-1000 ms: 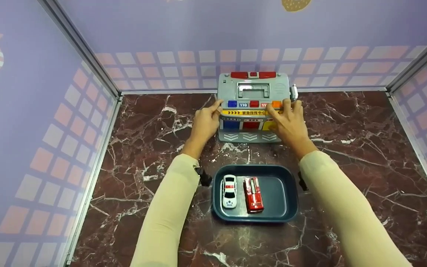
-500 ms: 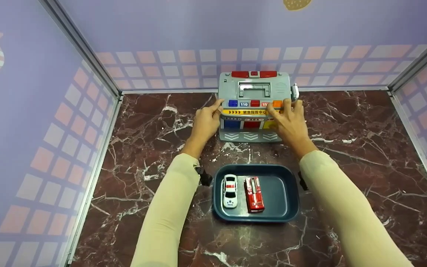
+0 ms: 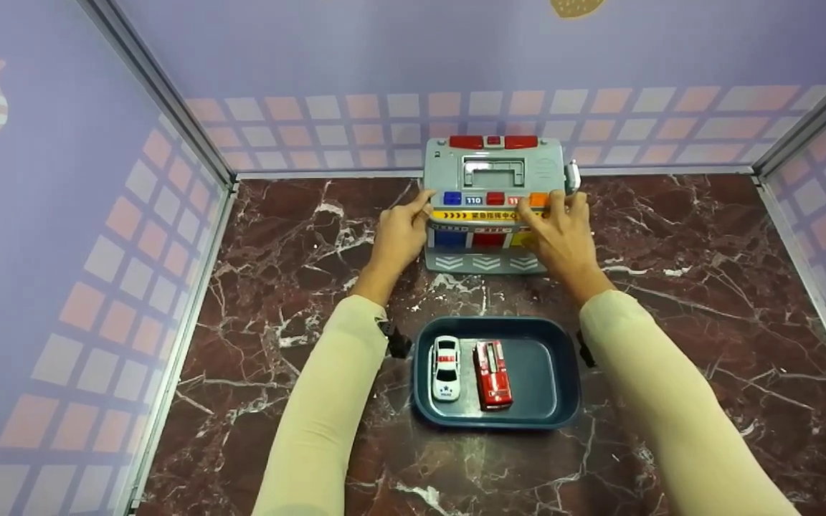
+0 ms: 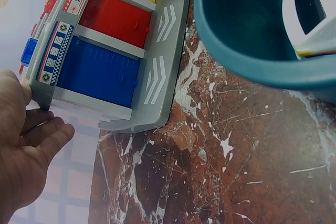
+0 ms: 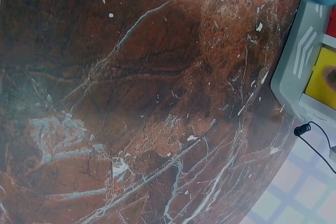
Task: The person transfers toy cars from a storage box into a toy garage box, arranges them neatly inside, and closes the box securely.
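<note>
Beyond a dark blue tray (image 3: 532, 380), a grey toy garage (image 3: 546, 169) stands on the marbled surface (image 3: 678, 337), its coloured doors (image 3: 488, 239) facing the tray. A person's left hand (image 3: 399, 235), fingers loosely extended, touches one end; the right hand (image 3: 563, 240) spreads over the other, whether gripping cannot be told. A white toy car (image 3: 446, 369) and red toy truck (image 3: 493, 376) lie inside the tray.

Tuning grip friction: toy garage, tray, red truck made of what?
Toy garage: likely rigid plastic, satin; moulded edges, even grey colour.
Tray: probably plastic, semi-gloss; soft sheen, rounded corners.
Red truck: glossy finish, bright highlights; metal or plastic unclear.
</note>
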`<move>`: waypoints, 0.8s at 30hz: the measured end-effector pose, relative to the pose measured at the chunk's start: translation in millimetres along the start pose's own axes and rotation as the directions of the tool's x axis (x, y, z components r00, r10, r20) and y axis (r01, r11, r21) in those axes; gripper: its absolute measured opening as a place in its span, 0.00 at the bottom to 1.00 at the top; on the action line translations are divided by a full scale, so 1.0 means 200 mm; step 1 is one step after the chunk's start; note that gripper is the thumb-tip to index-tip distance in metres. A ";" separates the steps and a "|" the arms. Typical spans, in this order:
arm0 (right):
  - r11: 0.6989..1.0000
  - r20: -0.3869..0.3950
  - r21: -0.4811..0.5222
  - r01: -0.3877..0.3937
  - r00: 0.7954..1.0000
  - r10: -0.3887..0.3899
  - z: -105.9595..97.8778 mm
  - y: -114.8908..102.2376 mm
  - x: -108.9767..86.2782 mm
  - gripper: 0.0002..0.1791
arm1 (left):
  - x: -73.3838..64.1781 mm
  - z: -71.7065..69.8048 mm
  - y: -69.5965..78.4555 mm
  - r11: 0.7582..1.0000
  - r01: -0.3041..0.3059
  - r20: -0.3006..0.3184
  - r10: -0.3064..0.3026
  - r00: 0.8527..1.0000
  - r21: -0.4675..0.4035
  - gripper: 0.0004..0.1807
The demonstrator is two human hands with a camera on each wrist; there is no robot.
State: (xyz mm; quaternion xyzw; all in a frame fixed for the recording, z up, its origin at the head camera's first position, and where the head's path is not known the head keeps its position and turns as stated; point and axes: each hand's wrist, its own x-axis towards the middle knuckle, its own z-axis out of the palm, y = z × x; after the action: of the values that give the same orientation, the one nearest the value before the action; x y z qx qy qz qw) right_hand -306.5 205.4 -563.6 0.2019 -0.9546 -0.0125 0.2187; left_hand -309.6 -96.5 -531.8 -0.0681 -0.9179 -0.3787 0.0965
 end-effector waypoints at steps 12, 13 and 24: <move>1.000 -0.040 0.018 -0.023 0.999 0.023 0.01 0.00 0.00 0.43 | 0.01 0.00 0.01 1.000 0.009 0.013 -0.010 1.000 0.013 0.21; 1.000 -0.036 0.019 -0.024 0.999 0.025 0.01 0.00 0.00 0.42 | 0.01 0.00 0.01 1.000 0.008 0.012 -0.008 1.000 0.019 0.21; 0.997 -0.006 0.065 -0.030 1.000 0.031 0.00 -0.02 -0.01 0.42 | 0.00 -0.01 0.00 0.999 0.028 0.019 -0.028 0.999 0.018 0.22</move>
State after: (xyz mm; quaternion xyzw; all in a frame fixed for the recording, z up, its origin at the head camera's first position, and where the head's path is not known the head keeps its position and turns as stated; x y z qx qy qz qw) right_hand -303.8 203.2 -565.1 0.1944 -0.9566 0.0227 0.2157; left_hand -309.6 -98.0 -530.8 -0.0581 -0.9230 -0.3714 0.0829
